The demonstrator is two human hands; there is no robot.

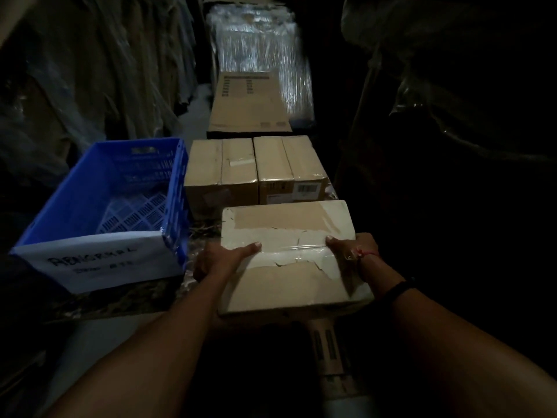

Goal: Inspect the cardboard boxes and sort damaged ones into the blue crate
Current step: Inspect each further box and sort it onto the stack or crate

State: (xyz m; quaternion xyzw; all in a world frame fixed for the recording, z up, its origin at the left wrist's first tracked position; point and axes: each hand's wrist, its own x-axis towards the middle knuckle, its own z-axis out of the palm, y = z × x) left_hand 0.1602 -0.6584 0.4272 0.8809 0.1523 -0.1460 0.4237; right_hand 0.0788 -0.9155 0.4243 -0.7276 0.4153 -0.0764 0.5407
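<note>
**Torn Box in Both My Grips**

I hold a torn box [289, 257] with both hands. My left grip [223, 262] is curled round its left side, and my left thumb [251, 247] lies on the top. My right grip [354, 250] is curled round its right side, and my right thumb [334, 241] lies on the top too. The box is low in the middle of my view, close to me. Its white skin is ripped, and brown card shows at the far end and the near end. Shiny tape [298, 251] runs across the middle, between my thumbs. I cannot tell if the box rests on something or is up in the air.

The blue crate [69, 200] stands to the left of the torn box, near it but apart. A white paper [96, 263] with dark writing covers its front wall. The writing is too blurry to read. I can see the crate's floor with its slots.

Behind the torn box two brown boxes stand side by side and touch. The left box [221, 173] is just beside the crate. The right box [291, 168] has a sticker [307, 188] with bars on its front. Farther back lies a flat box [248, 104], and behind that a stack [259, 46] wrapped in shiny plastic.

A red thread [366, 254] and a black band [398, 289] are on my right wrist. The room is very dark on both sides.
</note>
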